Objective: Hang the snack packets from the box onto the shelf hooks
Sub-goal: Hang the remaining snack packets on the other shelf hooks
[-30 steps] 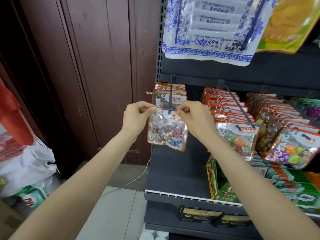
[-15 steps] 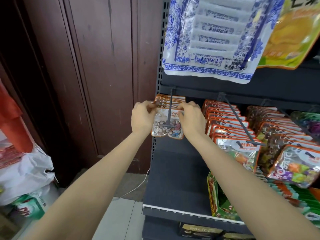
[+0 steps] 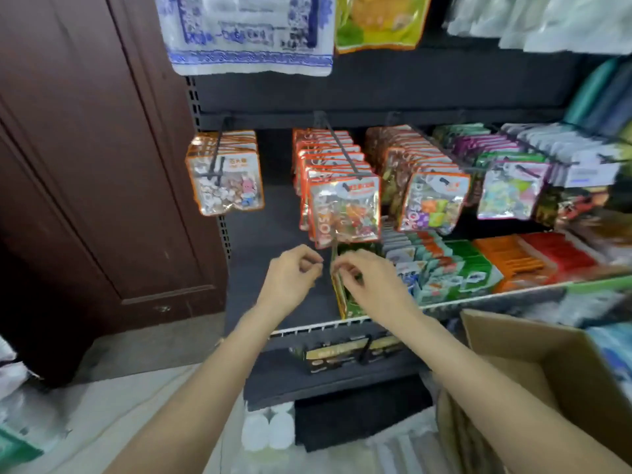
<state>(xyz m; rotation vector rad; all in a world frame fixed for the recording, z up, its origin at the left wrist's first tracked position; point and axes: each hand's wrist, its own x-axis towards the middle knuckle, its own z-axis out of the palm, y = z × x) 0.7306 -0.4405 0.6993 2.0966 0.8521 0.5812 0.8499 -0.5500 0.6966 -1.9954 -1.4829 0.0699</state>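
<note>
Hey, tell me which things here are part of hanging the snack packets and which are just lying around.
Part of the job:
- packets on the leftmost hook
- cardboard box
- left hand, holding nothing
- right hand, holding nothing

Just lying about:
- blue and white bag hanging above
- white plastic bag on the floor
- brown wooden door

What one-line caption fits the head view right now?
Both hands, left and right, hang empty below the hooked snack packets; cardboard box waits lower right.
</note>
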